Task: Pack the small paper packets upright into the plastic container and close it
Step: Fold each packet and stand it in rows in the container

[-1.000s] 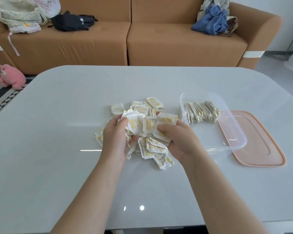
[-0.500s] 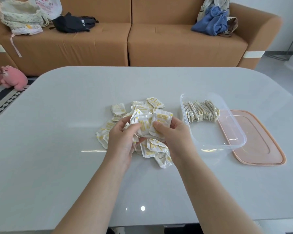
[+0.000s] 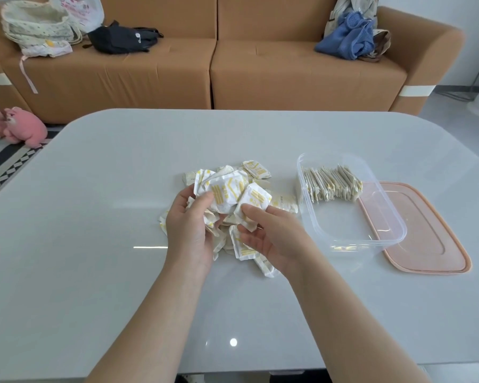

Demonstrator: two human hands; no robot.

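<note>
Left hand (image 3: 190,228) grips bunched packets (image 3: 224,193); right hand (image 3: 271,233) pinches one.

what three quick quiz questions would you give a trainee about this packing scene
1. Multiple choice: where in the plastic container do the upright packets stand? A) at the far end B) at the near end C) spread across the whole floor
2. True or false: the container is closed.
3. Short answer: what does each hand hold?

Key
1. A.
2. False: the pink lid lies flat on the table, not on the container.
3. The left hand grips a bunch of packets; the right hand pinches a single packet.
</note>
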